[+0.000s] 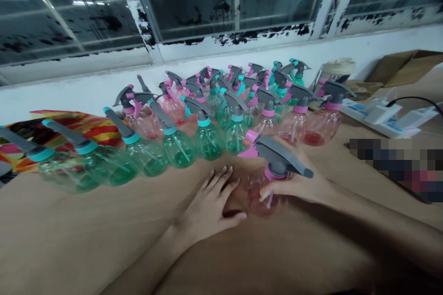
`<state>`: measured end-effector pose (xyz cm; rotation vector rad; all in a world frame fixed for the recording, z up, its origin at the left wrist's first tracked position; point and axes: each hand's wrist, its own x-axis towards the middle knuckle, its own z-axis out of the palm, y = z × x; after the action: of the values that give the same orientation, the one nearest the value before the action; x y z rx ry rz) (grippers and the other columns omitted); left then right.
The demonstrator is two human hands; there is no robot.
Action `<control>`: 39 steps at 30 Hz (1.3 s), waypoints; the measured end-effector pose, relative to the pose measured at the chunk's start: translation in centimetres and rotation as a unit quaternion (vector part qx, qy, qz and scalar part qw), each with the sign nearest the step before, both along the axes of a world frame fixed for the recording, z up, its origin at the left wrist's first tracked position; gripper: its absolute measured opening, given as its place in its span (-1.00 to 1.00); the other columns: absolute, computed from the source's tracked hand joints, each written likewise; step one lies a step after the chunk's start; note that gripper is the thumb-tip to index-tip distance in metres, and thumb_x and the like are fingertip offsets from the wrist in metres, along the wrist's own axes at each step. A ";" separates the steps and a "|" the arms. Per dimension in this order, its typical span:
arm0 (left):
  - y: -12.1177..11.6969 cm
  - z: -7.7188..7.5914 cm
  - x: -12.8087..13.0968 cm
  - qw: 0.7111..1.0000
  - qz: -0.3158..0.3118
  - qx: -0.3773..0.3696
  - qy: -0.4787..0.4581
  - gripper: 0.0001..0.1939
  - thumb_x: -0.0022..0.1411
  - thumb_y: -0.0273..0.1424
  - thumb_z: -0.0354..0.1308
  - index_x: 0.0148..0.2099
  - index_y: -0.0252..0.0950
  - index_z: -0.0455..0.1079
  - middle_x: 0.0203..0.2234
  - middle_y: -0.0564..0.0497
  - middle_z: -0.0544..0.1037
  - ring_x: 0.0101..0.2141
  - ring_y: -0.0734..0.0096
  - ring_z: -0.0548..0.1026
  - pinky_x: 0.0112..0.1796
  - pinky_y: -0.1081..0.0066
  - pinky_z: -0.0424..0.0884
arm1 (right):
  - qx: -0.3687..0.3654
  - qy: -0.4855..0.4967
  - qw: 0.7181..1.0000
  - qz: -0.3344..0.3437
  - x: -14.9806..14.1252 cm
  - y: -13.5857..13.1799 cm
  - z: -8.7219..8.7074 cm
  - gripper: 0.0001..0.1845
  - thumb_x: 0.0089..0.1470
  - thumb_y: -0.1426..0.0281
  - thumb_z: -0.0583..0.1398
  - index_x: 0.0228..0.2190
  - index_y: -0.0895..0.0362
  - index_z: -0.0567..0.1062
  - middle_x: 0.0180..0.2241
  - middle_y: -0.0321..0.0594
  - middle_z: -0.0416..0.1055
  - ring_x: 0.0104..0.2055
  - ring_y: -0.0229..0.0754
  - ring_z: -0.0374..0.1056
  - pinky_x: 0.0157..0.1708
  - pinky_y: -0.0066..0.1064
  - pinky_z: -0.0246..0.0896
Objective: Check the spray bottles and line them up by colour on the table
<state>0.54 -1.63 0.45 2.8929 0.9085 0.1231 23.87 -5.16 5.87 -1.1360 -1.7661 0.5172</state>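
My right hand (297, 186) is wrapped round a pink spray bottle (268, 184) with a grey trigger head and pink collar, standing on the brown table (86, 239). My left hand (211, 205) rests flat on the table just left of that bottle, fingers stretched out and apart, thumb near the bottle's base. Just beyond both hands stand several green spray bottles (207, 140) with teal collars and several pink spray bottles (321, 124), packed in rows.
A white wall and a peeling window frame (235, 41) run behind the bottles. A red and yellow bag (83, 129) lies at the left. A white power strip (380, 117) with plugs, cardboard boxes (404, 67) and a blurred patch sit at the right.
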 end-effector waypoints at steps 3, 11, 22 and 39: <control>0.0 0.1 0.0 1.000 0.000 0.006 0.009 -0.23 0.22 0.05 0.06 0.28 -0.38 0.13 0.27 -0.24 0.12 0.27 0.02 0.00 0.20 0.00 -0.05 | -0.020 -0.044 0.999 0.001 0.7 -1.1 -0.5 -0.28 -0.25 0.15 0.40 -0.03 0.01 0.35 -0.22 -0.24 0.49 -0.17 0.01 0.41 -0.20 -0.17 0.32; 0.2 -0.1 0.0 0.999 -0.001 0.037 -0.009 -0.30 0.24 0.01 0.07 0.24 -0.37 0.18 0.27 -0.27 0.12 0.26 0.01 0.04 0.18 -0.02 -0.01 | -0.031 -0.055 0.996 -0.056 0.3 -4.1 -1.1 -0.60 0.00 0.17 0.28 -0.13 0.07 0.46 -0.27 -0.21 0.53 -0.15 0.00 0.42 -0.19 -0.15 0.32; 0.9 -0.1 -0.5 0.997 0.006 0.067 -0.032 -0.42 0.30 -0.05 0.04 0.25 -0.23 0.14 0.26 -0.14 0.15 0.23 0.07 0.13 0.16 0.02 0.09 | -0.064 0.012 0.996 -0.060 5.5 -5.9 -0.9 -0.72 0.00 0.21 0.29 -0.24 0.06 0.52 -0.30 -0.28 0.56 -0.21 -0.06 0.46 -0.13 -0.17 0.31; 0.5 -1.4 5.9 0.985 -0.058 0.146 -0.069 -0.38 0.25 -0.21 0.11 0.30 -0.13 0.04 0.23 -0.06 0.23 0.16 0.05 0.28 0.08 0.03 0.27 | -0.006 0.122 0.945 -0.302 26.0 -2.8 1.5 -0.69 -0.03 0.28 0.29 -0.23 0.16 0.55 -0.23 -0.13 0.57 -0.11 0.00 0.43 -0.04 -0.20 0.24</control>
<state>6.44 -1.12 -0.91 3.1444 0.7525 0.4787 49.91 -7.97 7.35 -1.4725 -1.1224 0.2756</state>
